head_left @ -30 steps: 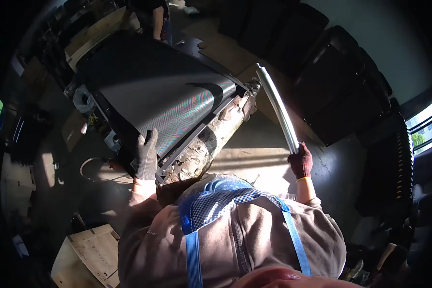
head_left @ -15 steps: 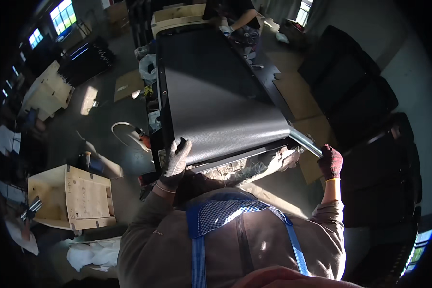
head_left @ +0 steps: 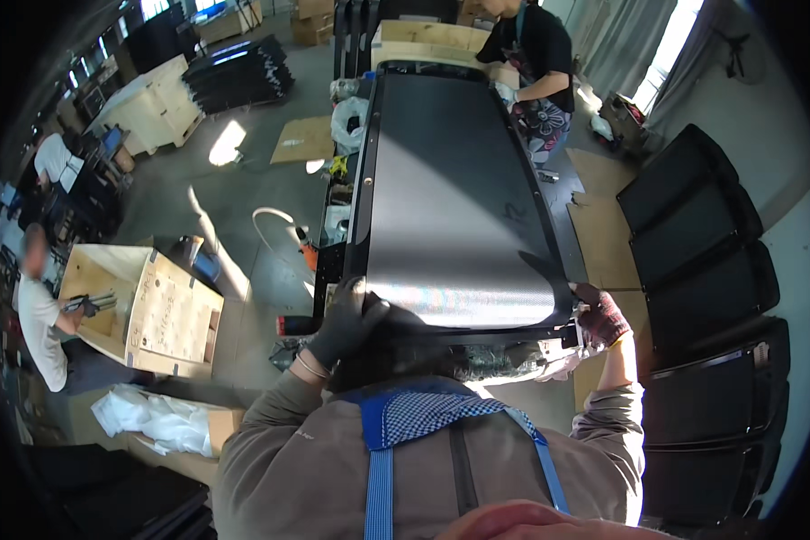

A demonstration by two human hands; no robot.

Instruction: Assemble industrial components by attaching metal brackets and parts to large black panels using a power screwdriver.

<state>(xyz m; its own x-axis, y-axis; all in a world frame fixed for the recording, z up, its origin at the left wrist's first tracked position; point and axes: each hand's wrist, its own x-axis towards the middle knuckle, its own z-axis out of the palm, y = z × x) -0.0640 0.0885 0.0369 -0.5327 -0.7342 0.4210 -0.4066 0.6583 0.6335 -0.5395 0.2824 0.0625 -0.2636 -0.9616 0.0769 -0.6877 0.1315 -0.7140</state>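
Observation:
A long black treadmill deck point(head_left: 454, 207) with a grey running belt stretches away from me. My left hand point(head_left: 344, 319), in a dark glove, grips its near left corner. My right hand point(head_left: 598, 321), in a red and grey glove, holds the near right corner. At the far end another person point(head_left: 531, 54) in dark clothes holds the deck's other end. A dark cylindrical part point(head_left: 499, 360) lies just under the near edge, partly hidden by the deck.
Stacked black panels point(head_left: 711, 297) line the right side. An open wooden crate point(head_left: 144, 310) stands at left, with a person point(head_left: 40, 324) crouched beside it. Cardboard sheets point(head_left: 603, 243) lie on the floor, and a white hose point(head_left: 274, 229) and white plastic wrap point(head_left: 153, 418) lie at left.
The view has swung so the deck now runs straight ahead. My hands keep their grip on its near corners, and the person at the far end has come into view.

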